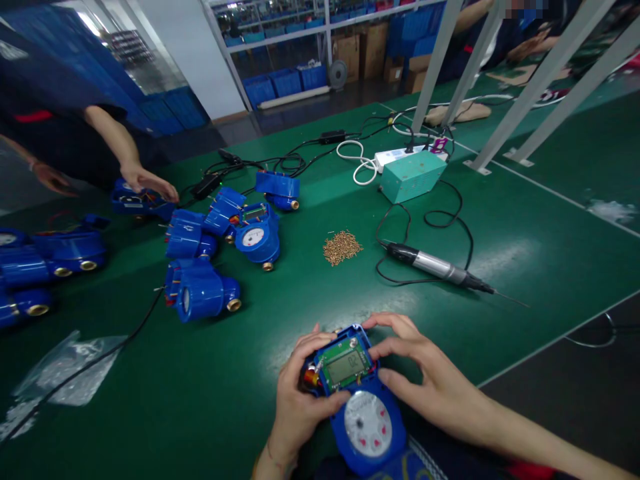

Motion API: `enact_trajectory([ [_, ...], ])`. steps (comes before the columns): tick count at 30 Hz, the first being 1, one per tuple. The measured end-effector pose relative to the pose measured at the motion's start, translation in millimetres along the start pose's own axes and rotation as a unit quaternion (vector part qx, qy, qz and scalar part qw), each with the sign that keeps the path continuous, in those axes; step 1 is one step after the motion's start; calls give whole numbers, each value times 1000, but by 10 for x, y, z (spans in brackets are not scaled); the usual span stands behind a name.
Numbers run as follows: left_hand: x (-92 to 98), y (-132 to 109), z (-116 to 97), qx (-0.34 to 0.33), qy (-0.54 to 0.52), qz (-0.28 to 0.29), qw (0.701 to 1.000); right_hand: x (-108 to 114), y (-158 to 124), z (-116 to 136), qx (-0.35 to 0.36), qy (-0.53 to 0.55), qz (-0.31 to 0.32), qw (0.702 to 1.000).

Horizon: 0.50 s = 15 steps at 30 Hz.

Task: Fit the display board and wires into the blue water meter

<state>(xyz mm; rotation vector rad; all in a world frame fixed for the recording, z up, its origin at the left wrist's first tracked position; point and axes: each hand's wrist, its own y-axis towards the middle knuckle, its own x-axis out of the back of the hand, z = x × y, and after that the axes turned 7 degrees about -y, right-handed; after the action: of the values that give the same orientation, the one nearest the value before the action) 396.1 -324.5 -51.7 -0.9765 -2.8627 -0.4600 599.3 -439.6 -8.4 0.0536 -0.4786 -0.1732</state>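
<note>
I hold a blue water meter [367, 427] at the near edge of the green table [310, 293]. It has a white dial and, above that, a green circuit board with an LCD screen [346, 365]. My left hand [295, 393] grips its left side, thumb resting under the board. My right hand [420, 370] clasps the right side, fingers curled over the top of the board. Red and yellow wires show at the meter's left.
A pile of small brass screws [342, 247] and an electric screwdriver [437, 268] lie ahead. Several blue meters [205, 290] sit to the left. A teal box [413, 175] and power strip stand farther back. A co-worker's hand [147, 181] touches a meter at far left. A plastic bag [65, 370] lies near left.
</note>
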Motion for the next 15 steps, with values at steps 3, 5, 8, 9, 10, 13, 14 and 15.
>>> enact_trajectory([
  [3,0,13,-16,-2,-5,1,1000,28,14,-55,54,-40,-27,997],
  [5,-2,23,-29,-4,-4,2,1000,21,27,-74,80,-51,-52,994],
  [8,-2,27,-39,-3,-5,-2,1000,4,48,-87,120,-54,-64,989],
  [9,-1,26,-41,-3,-6,-3,1000,1,55,-92,131,-58,-63,988],
  [10,0,25,-42,-2,-9,-4,1000,2,64,-100,141,-63,-61,986],
  [13,1,26,-47,2,-15,-6,1000,21,104,-128,159,-75,-53,983],
  [14,1,27,-49,4,-17,-6,1000,36,122,-135,164,-76,-47,982],
  [15,1,27,-50,4,-19,-5,1000,55,141,-139,168,-76,-38,982],
])
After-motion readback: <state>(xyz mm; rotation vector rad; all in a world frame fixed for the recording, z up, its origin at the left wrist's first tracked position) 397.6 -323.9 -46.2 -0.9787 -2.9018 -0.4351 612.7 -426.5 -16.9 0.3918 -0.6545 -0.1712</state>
